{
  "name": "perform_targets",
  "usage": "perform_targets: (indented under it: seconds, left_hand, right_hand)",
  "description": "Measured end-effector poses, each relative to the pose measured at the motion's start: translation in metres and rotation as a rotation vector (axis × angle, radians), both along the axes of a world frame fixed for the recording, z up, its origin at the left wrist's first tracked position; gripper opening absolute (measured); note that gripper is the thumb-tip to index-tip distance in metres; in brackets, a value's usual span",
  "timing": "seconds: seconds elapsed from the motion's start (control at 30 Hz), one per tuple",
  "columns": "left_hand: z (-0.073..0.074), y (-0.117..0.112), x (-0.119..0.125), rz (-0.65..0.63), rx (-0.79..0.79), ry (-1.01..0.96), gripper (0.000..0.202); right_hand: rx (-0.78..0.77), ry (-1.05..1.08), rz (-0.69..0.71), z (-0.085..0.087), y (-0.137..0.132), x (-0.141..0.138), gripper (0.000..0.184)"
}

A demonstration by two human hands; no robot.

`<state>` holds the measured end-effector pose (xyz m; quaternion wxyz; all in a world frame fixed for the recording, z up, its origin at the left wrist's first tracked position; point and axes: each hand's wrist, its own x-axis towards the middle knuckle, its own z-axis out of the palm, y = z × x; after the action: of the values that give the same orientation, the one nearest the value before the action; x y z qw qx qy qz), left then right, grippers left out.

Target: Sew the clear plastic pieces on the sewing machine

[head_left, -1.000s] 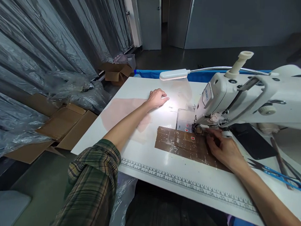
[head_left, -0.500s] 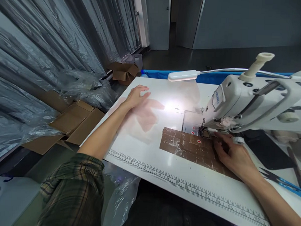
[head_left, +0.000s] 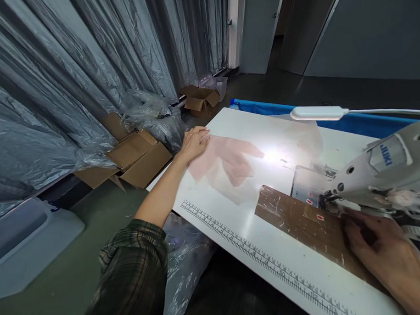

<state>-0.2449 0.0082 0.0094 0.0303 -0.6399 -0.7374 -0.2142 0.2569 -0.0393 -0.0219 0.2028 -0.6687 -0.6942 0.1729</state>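
A sheer pale pink fabric (head_left: 235, 165) lies in loose folds on the white sewing table. My left hand (head_left: 195, 144) is at the fabric's left edge, thumb and fingers closed on it. My right hand (head_left: 382, 241) rests low beside the presser foot (head_left: 330, 202), its fingers curled and pressed together. Their tips are partly hidden under the sewing machine (head_left: 388, 168), and what they hold cannot be made out. Beneath that hand lies a brown taped strip (head_left: 297, 225) with a red mark, in front of the metal needle plate (head_left: 305, 181).
A printed ruler (head_left: 244, 246) runs along the table's front edge. The white lamp (head_left: 318, 113) hangs over the table's far side. Left on the floor are open cardboard boxes (head_left: 137, 150), clear plastic wrapping (head_left: 152, 114) and a grey plastic bin (head_left: 31, 238).
The view has swung left, so everything sits further right. My left hand has gone from fingers spread to closed at the fabric's edge. My right hand stays by the presser foot.
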Motion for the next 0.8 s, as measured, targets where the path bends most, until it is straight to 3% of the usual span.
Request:
perform_targets:
  seconds: [0.1,0.17,0.27,0.33,0.43,0.53,0.63,0.7,0.8]
  left_hand:
    - [-0.002,0.004,0.007,-0.26,0.006,-0.014,0.048]
    - [-0.003,0.006,0.014,-0.344,0.029,-0.084,0.04]
    - [0.001,0.003,0.025,-0.425,0.145,-0.275,0.018]
    - [0.008,-0.002,0.033,-0.451,0.237,-0.376,0.018]
    - [0.021,-0.013,0.054,-0.395,0.344,-0.293,0.022]
    - [0.029,-0.034,0.099,-0.433,0.369,-0.008,0.029]
    - [0.031,-0.073,0.164,-0.692,0.253,0.207,0.052]
    - [0.033,-0.105,0.207,-0.842,0.185,0.251,0.054]
    - [0.043,-0.145,0.251,-0.933,0.101,0.16,0.048]
  right_hand:
    - [-0.027,0.033,-0.073,0.008,0.0,-0.008,0.037]
    - [0.002,0.019,-0.095,0.01,0.001,-0.011,0.043]
    - [0.001,-0.017,-0.104,0.007,0.003,-0.012,0.055]
    - [0.005,-0.029,-0.09,0.005,0.006,-0.01,0.058]
    - [0.014,-0.015,-0.032,0.007,0.01,-0.005,0.057]
    - [-0.005,0.034,0.149,0.016,0.003,0.002,0.054]
    - [0.023,0.009,0.387,0.031,-0.029,-0.002,0.055]
    - [0.113,0.0,0.58,0.041,-0.06,-0.012,0.068]
    - [0.205,0.074,0.767,0.049,-0.101,-0.027,0.081]
